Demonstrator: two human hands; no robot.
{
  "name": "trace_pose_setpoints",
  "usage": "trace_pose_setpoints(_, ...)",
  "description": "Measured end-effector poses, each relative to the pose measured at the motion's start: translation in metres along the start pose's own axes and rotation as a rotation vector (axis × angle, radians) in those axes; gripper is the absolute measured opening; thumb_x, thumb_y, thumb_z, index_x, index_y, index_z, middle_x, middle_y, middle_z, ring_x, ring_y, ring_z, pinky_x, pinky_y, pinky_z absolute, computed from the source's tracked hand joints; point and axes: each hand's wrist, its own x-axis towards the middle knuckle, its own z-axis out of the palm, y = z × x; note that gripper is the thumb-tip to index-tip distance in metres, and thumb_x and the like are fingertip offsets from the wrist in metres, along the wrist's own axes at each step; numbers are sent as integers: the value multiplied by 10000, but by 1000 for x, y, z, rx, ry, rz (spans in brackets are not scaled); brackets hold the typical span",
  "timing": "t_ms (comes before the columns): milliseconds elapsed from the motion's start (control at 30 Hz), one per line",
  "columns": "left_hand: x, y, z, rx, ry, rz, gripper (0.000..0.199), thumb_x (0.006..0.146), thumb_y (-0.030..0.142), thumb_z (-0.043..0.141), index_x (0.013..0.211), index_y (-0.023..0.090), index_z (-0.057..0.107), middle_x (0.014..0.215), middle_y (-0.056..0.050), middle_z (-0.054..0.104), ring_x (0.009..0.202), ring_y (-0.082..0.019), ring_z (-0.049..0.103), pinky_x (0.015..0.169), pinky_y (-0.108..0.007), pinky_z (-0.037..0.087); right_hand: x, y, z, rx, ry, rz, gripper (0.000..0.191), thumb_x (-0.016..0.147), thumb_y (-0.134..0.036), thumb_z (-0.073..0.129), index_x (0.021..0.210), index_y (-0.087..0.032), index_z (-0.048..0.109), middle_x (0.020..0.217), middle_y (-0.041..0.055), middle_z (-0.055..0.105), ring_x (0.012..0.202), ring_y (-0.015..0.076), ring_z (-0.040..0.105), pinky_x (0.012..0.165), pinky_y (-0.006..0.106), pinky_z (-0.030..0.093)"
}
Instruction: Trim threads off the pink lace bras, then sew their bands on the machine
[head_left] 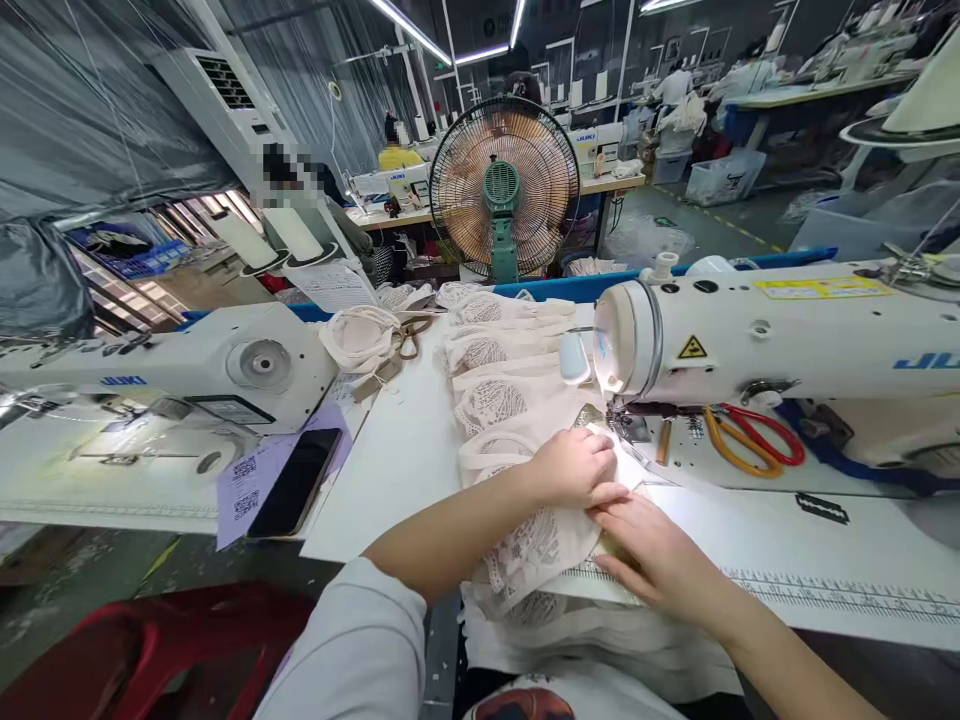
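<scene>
My left hand [576, 468] lies on cream lace fabric [491, 400] just in front of the needle area of the white sewing machine [705, 335]. Its fingers are bent together over the cloth edge. Close against it, my right hand [649, 545] presses on the same cloth, its thumb and fingertips meeting the left fingers. Several lace pieces run in a chain from the back of the table, under my left forearm, and hang over the front edge. Fabric between the hands is partly hidden by the fingers.
Orange and red scissors [750, 440] and a black razor blade [822, 508] lie at the right. A phone [295, 483] rests on purple paper at the left, near a second sewing machine [225, 370]. A large fan [502, 190] stands behind the table. A red stool [150, 650] is lower left.
</scene>
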Motion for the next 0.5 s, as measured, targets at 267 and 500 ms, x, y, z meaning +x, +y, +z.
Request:
trace_pose_setpoints(267,6,-9,4,-24,43,-29,456,891,462,443,1108,93,601,1252,-130,570,1124,-264,493,976,-372,396,4,9,1,-30,78,-20,323,869,-271,463,1149,-130,543,1119,159,644,1086,295,574,882,464,511)
trace_pose_setpoints(500,10,-11,6,10,31,-54,490,867,500,455,1055,73,604,1136,-164,601,974,-271,562,840,-369,465,4,9,-4,-49,82,-37,310,869,-260,458,1135,-131,553,1111,144,657,1085,275,581,887,427,515)
